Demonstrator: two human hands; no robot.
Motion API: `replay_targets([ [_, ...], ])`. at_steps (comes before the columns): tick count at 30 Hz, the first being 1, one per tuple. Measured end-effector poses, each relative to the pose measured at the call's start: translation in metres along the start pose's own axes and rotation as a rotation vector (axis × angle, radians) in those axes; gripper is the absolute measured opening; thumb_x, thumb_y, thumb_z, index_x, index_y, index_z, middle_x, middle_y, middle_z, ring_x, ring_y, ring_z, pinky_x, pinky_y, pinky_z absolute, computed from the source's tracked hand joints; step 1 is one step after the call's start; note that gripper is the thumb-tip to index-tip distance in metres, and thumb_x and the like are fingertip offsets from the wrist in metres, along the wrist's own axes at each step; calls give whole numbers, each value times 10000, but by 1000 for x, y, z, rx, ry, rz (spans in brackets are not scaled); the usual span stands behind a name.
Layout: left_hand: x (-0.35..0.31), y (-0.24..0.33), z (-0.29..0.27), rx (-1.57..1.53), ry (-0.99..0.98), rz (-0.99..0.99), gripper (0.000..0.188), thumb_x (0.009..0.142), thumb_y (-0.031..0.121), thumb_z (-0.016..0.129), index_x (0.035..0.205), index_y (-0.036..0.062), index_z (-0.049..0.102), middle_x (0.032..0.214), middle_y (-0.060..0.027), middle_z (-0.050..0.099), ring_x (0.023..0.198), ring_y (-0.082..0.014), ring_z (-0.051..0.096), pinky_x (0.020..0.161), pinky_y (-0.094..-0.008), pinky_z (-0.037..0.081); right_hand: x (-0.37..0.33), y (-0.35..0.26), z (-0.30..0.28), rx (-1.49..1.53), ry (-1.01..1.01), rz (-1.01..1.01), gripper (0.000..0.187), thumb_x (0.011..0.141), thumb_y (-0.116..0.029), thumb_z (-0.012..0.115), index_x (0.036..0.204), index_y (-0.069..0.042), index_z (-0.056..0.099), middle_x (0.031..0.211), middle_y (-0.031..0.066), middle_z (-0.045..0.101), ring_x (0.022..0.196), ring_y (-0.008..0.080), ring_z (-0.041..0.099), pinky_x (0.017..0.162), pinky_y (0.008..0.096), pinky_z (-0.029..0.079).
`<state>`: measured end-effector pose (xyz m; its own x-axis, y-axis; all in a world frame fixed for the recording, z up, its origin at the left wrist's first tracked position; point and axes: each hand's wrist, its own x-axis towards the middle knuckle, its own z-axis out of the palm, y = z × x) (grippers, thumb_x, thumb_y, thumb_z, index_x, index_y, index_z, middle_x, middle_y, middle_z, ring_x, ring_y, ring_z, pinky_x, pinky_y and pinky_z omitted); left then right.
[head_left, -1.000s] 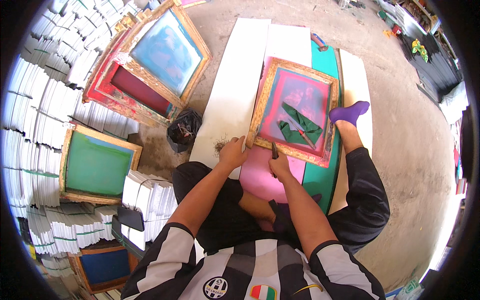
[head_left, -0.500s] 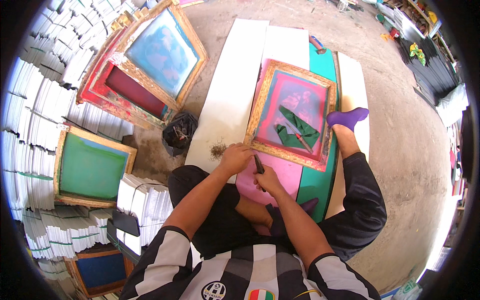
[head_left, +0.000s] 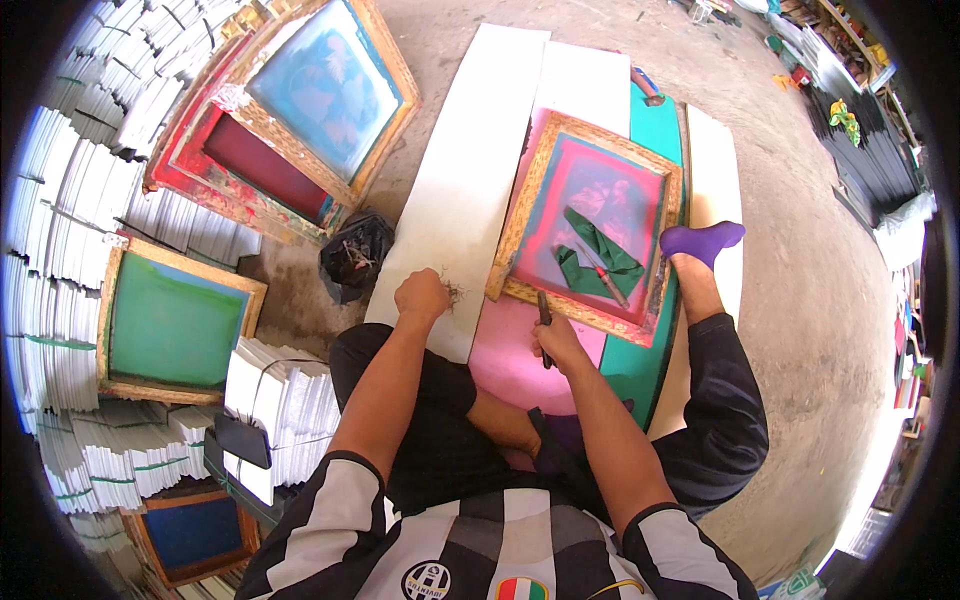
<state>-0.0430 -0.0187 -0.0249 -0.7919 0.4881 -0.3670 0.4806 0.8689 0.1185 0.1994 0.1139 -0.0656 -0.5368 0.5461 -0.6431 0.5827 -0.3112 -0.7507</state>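
My left hand (head_left: 422, 293) is closed above the white board, right beside a small pile of thin brown scraps (head_left: 454, 295). Whatever its fingers may hold is hidden. In my right hand (head_left: 563, 343) is a slim dark hand tool (head_left: 544, 308), its end pointing up at the near edge of a wooden screen-printing frame (head_left: 516, 222). The frame has a pinkish mesh and lies tilted across the boards. On that mesh rest a folded green cloth (head_left: 608, 250) and a thin tool with a red part (head_left: 611, 286).
White boards (head_left: 465, 130), a pink sheet (head_left: 530, 370) and a green strip (head_left: 640, 365) lie under the frame. At the left stand a black plastic bag (head_left: 352, 262), more screen frames (head_left: 396, 80) and bundled white stacks (head_left: 70, 240). My foot in a purple sock (head_left: 702, 240) touches the right side.
My left hand has moved left, away from the frame's near corner, to the scrap pile. My right hand has shifted slightly to the right, still gripping the dark tool.
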Motion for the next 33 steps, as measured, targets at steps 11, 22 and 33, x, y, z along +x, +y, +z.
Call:
replay_targets([
  [11,-12,25,-11,-64,-103,121,314,863,369,701,1017,106,777,986,-149,757,942,-338,730,815,-469,572,-4,-16,9,-102,62,87,249,864,-135,516,1060,14,558,671,131,609,521,242,602,475,409,477],
  [22,-17,52,9,-197,-39,351,252,842,200,621,1020,76,749,1002,-161,728,975,-365,695,854,-467,550,21,23,28,-310,364,-50,167,861,-139,534,921,-1,608,657,159,645,503,252,634,454,409,507],
  [33,-12,57,8,-179,-54,382,225,804,169,639,959,42,742,982,-187,717,939,-392,689,843,-501,541,22,38,26,-176,327,-62,104,839,-109,569,819,-12,599,600,114,611,482,205,614,418,371,475],
])
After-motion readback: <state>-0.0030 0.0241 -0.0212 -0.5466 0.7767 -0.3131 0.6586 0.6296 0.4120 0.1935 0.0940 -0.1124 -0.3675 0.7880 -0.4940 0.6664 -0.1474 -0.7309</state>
